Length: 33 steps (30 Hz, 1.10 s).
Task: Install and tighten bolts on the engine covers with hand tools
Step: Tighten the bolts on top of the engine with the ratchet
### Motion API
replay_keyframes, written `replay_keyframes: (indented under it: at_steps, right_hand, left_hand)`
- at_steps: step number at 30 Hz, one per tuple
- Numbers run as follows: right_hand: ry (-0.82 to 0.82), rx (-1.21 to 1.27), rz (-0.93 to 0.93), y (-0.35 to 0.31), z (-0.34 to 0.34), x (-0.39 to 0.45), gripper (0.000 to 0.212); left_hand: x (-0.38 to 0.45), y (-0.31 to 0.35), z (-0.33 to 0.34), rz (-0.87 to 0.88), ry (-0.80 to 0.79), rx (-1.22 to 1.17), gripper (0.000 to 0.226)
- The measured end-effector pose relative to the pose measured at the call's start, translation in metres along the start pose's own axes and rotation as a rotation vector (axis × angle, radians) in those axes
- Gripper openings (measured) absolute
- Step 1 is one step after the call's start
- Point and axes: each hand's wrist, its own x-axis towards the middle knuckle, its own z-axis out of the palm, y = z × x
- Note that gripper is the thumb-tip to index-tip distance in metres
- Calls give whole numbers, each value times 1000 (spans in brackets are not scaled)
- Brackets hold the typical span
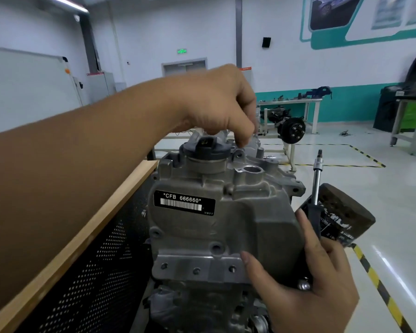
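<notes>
head view: left hand (216, 104) pinching atop engine cover (202, 227); right hand (315, 282) grips driver (316, 188).

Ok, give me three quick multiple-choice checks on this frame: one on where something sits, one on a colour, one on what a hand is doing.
1. Where is the black oil filler cap?
A. On top of the engine cover, above the barcode label
B. On the floor
C. In the right hand

2. What colour is the lower band of the far wall?
A. Red
B. Teal
C. Orange

3. What is the right hand doing?
A. Hanging idle
B. Pressing flat on the wooden bench edge
C. Holding a driver upright beside the cover

Answers: 1 A, the cap sits at the cover's top with the label below it. 2 B, the band behind the far workbench is teal. 3 C, its fingers curl round the dark handle and the shaft points up, while the left hand reaches over the top.
</notes>
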Motion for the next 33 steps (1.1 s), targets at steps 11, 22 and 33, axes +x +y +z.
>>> replay_keyframes:
  at_steps: [11,22,33]
  right_hand:
    - [27,8,3,2,1,-2,83]
    - [8,21,-38,14,3,-6,85]
    - [48,23,-38,13,5,-5,80]
  left_hand:
    - [8,-6,6,186,-66,315,17]
    - [9,3,12,321,-90,681,10]
    - [22,3,8,228,-218,585,27]
